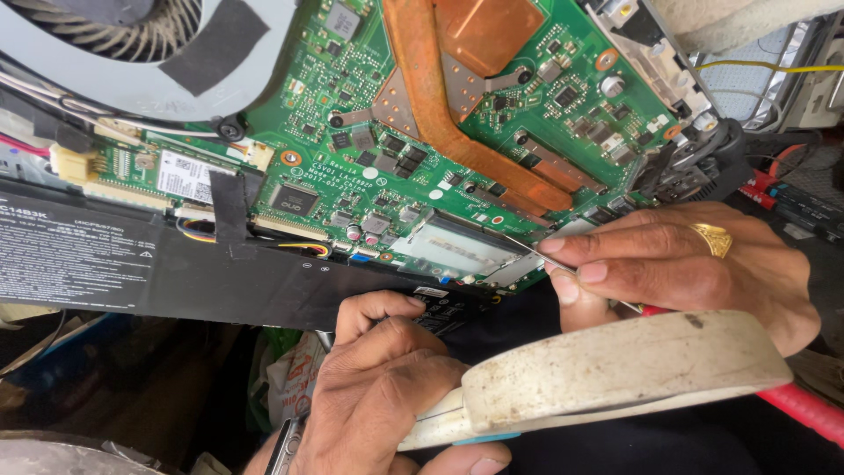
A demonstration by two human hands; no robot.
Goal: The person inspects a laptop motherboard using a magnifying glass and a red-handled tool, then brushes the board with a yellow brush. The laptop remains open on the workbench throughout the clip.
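Right at the lower edge of the green circuit board [413, 176], the right hand [677, 264] is pinched shut on a thin metal probe [541, 255], thumb and fingers closed around its shaft, the fine tip touching down by the silvery slot on the board's bottom margin. A gold ring [712, 238] sits on one finger of that hand. Below the board, the left hand [378, 396] is wrapped around a worn, off-white roll of tape [615, 369], gripping it firmly, fingertips curled against the board's lower rim. Across the board's upper half runs a copper heat pipe [440, 97]. Up at the board's left corner, the grey cooling fan [132, 53]. Along the board's lower left, the flat black battery pack [132, 264]. Beneath the right hand, a red handle [804, 409] pokes out.
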